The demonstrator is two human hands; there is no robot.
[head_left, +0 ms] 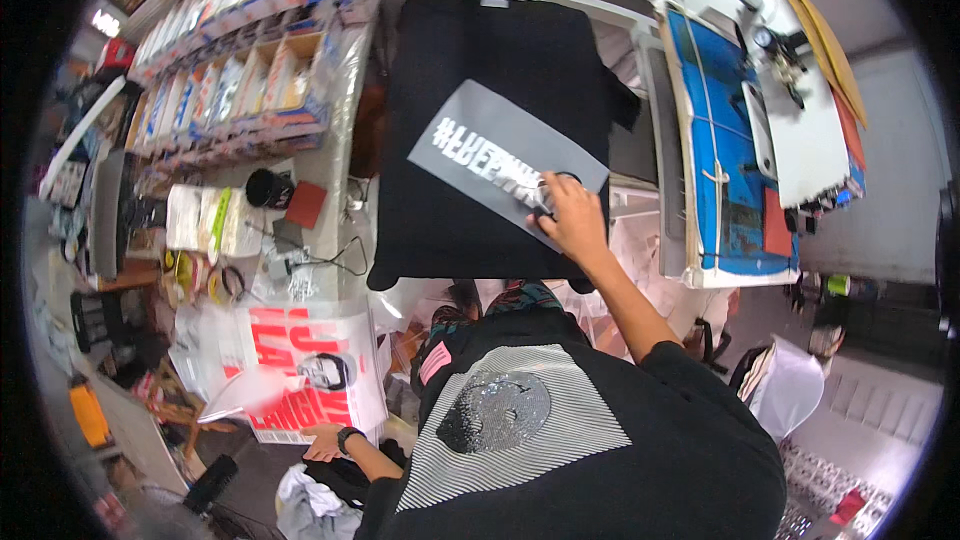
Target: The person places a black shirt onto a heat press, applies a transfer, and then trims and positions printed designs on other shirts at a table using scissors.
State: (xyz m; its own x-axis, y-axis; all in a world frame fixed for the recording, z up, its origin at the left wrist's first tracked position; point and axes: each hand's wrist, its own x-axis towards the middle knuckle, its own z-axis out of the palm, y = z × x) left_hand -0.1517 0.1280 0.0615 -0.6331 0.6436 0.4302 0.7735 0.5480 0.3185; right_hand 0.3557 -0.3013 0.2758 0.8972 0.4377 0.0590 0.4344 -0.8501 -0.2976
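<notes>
Right-hand grip: right hand (575,222), fingers bent over black loops (544,212), perhaps scissors; whether closed on them, cannot tell.
Sheet (455,112): aslant on black shirt (470,50), partly under that hand.
Step, judged: placing or trimming sheet.
Next move, judged: calls for steady, flat sheet.
Left hand (325,443): at red-and-white poster (312,375); pinch unclear.

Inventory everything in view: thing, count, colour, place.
laid-out shirt: 1, black, centre
lettered sheet: 1, grey and white, on that shirt
dark item: 1, black, over lettered sheet, kind unclear
printed sheet: 1, white and red, lower left
cup: 1, black, left table
compartment boxes: two rows, white-blue, upper left
panel: 1, blue, right
rest: uncountable clutter
worn top: 1, black, lower centre
right hand: 1, at dark item
left hand: 1, by printed sheet
</notes>
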